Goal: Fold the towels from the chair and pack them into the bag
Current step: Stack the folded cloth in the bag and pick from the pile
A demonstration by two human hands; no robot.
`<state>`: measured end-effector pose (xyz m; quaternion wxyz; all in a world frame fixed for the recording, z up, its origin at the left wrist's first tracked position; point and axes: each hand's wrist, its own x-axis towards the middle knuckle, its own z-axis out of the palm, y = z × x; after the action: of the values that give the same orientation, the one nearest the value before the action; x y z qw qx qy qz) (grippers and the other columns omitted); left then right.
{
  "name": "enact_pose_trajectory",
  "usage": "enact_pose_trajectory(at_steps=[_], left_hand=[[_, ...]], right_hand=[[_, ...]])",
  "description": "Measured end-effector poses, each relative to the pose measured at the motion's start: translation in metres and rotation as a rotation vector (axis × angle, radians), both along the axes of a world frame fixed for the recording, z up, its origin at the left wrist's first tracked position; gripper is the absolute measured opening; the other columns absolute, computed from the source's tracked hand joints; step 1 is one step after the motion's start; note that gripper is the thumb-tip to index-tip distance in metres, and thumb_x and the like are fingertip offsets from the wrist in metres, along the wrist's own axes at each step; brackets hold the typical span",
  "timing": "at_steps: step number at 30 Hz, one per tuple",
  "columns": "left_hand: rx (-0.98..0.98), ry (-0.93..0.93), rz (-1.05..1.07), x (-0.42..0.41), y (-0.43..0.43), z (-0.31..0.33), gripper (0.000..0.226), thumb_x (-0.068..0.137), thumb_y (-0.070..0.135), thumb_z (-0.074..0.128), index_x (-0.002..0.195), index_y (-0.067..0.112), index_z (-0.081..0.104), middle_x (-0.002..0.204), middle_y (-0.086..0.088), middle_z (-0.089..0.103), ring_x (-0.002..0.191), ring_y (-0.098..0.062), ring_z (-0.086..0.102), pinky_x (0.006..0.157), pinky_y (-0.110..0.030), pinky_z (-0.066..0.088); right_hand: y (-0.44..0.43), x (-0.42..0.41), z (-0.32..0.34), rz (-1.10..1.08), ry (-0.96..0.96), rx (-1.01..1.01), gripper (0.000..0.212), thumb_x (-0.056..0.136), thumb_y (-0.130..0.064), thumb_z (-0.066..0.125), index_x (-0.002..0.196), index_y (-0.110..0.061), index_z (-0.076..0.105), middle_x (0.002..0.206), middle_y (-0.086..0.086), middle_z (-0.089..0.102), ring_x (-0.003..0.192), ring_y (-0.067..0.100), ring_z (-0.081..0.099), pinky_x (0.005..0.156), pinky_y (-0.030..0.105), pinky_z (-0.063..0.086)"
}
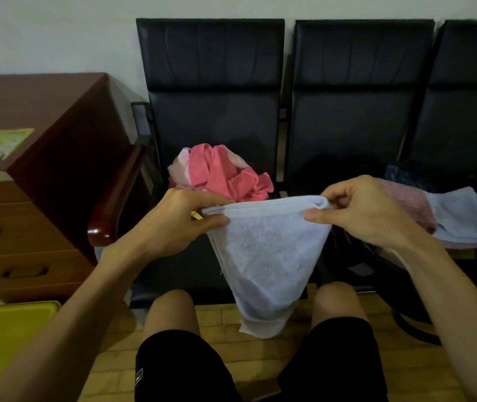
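Observation:
A light blue towel [263,256] hangs folded in front of the left black chair [214,111]. My left hand [179,219] pinches its top left corner and my right hand [359,207] pinches its top right corner; the lower end narrows and droops between my knees. A crumpled pile of pink towels [222,172] lies on the left chair's seat behind the blue one. On the middle seat, a folded pink towel [405,201] and a folded light blue towel [457,216] lie on a dark bag [382,274], whose opening I cannot make out.
A brown wooden desk [42,158] with drawers stands at the left, a dark red armrest [115,198] beside it. A yellow tray [7,335] lies low at the left. More black seats [362,111] run to the right. The floor is wooden.

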<state>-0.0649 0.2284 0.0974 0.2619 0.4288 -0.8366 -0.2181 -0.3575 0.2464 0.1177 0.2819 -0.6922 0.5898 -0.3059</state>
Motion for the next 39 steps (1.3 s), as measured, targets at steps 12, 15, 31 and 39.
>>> enact_pose_trajectory(at_steps=[12,15,31,39], left_hand=[[0.098,0.019,-0.093,-0.006,0.007,0.006,0.020,0.098,0.017,0.057,0.113,0.017,0.071,0.105,0.009,0.071,0.097,-0.005,0.068,0.086,-0.026,0.056],[0.216,0.284,-0.080,-0.011,0.011,0.002,0.020,0.093,0.021,0.059,0.104,0.011,0.072,0.099,0.001,0.073,0.095,-0.014,0.071,0.085,-0.029,0.058],[0.447,0.799,0.126,-0.076,0.010,-0.024,0.018,0.102,0.013,0.047,0.101,0.009,0.065,0.095,-0.009,0.068,0.087,-0.022,0.064,0.074,-0.030,0.054],[0.146,0.604,0.427,-0.039,-0.022,-0.029,0.017,0.099,0.016,0.052,0.094,0.015,0.068,0.088,0.003,0.069,0.086,-0.013,0.068,0.074,-0.026,0.057]], right_hand=[[0.014,0.001,-0.030,-0.083,-0.472,0.075,0.019,0.090,-0.018,0.066,0.090,0.001,0.061,0.094,0.016,0.071,0.093,0.029,0.069,0.080,0.037,0.059],[0.019,0.003,-0.038,-0.102,-0.589,0.087,0.021,0.090,-0.020,0.063,0.104,-0.004,0.066,0.099,0.009,0.074,0.096,0.024,0.070,0.078,0.030,0.059],[0.066,0.047,-0.108,0.059,-0.458,0.741,0.024,0.090,-0.001,0.065,0.114,-0.001,0.065,0.094,0.008,0.072,0.095,0.016,0.069,0.088,0.026,0.054],[0.060,0.025,-0.107,-0.239,-0.794,0.679,0.017,0.086,-0.014,0.069,0.102,-0.009,0.065,0.075,-0.006,0.073,0.066,0.001,0.069,0.061,0.015,0.052]])
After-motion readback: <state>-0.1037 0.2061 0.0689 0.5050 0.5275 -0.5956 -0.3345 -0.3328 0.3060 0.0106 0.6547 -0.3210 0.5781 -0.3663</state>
